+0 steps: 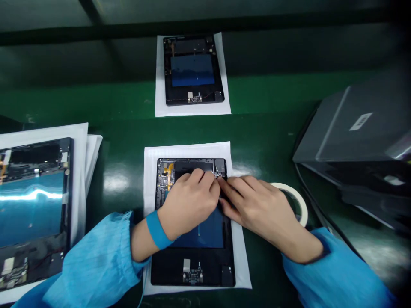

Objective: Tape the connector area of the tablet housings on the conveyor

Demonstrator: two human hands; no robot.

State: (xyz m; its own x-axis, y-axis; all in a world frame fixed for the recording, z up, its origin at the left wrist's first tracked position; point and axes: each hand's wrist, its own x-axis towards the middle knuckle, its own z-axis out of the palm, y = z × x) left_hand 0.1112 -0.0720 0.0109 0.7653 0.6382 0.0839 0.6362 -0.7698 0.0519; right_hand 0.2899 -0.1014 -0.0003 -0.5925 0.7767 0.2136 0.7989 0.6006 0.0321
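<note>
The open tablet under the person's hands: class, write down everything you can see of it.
The open tablet lies flat on a white sheet on a green bench. Its black frame shows a blue panel, an orange flex cable near one top corner, and a small circuit board at the lower edge. The left hand and right hand cover its upper middle, fingertips apparently touching it.

Nothing legible (the white label [361,121] on the grey case [334,132] too blurred to read).

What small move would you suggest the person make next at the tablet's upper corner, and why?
Probably ease the right hand back to check the spot: it and the left hand crowd the corner of the open tablet, hiding what their fingertips touch. The masking tape roll lies nearby.
</note>
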